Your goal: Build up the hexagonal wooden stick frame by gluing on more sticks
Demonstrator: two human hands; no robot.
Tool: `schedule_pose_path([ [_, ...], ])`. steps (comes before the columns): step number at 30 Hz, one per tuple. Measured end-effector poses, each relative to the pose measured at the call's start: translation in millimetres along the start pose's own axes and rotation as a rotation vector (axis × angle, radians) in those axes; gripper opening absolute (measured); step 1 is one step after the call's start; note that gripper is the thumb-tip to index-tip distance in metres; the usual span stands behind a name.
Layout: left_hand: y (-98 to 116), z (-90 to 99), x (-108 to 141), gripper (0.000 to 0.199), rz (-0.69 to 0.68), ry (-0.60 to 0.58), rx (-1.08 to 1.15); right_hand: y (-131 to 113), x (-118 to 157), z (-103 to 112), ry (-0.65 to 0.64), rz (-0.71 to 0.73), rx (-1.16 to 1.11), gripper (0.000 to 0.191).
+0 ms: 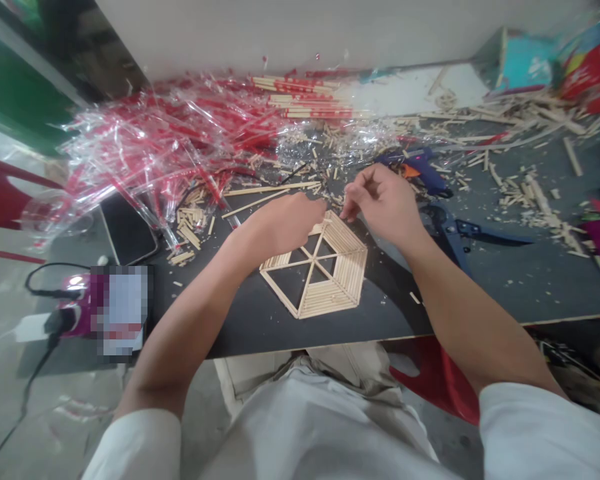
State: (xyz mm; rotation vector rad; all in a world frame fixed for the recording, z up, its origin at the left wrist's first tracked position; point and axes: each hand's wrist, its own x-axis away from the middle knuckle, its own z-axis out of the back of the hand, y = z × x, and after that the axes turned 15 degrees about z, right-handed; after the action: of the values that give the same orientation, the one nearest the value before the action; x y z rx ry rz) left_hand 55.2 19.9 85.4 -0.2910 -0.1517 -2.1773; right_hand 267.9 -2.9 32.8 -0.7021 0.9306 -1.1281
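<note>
A hexagonal frame of thin wooden sticks (333, 293) lies on the dark table, with spokes meeting at its middle. Rows of sticks fill several of its sections; the lower left one shows the bare table. My left hand (300, 217) is curled over the frame's upper left edge, its fingertips mostly hidden, and I cannot make out what it holds. Just beyond the upper right edge, my right hand (380, 200) pinches with thumb and forefinger; anything between them is too small to name. Two loose sticks (260, 202) lie beyond my left hand.
Red and clear plastic wrappers (180, 127) heap at the back left, beside wrapped chopstick bundles (310, 97). A blue glue gun (425, 170) and pruning shears (460, 233) lie right of my right hand. Phones (127, 230) and a purple power adapter (77, 303) sit left. Stick scraps (535, 193) litter the table.
</note>
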Motion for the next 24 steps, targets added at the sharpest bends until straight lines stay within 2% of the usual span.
schedule_pose_path([
  [5, -1, -1.8, 0, 0.026, 0.02, 0.014, 0.086, 0, 0, 2, -0.046, 0.036, 0.231, 0.044],
  [9, -1, -2.0, 0, 0.025, 0.044, 0.006, 0.102, -1, -1, 3, -0.05, 0.136, 0.315, 0.027],
  [12, -2, -1.7, -1, 0.027, 0.075, -0.013, 0.101, -8, -1, 5, -0.128, 0.204, 0.277, 0.024],
  [16, -8, -2.9, -4, 0.021, 0.071, 0.001, 0.162, -17, 3, 5, -0.293, 0.15, 0.16, 0.018],
  [24, -18, 2.6, -5, 0.013, 0.059, -0.016, 0.336, -12, 6, -6, -0.24, 0.132, 0.158, 0.01],
])
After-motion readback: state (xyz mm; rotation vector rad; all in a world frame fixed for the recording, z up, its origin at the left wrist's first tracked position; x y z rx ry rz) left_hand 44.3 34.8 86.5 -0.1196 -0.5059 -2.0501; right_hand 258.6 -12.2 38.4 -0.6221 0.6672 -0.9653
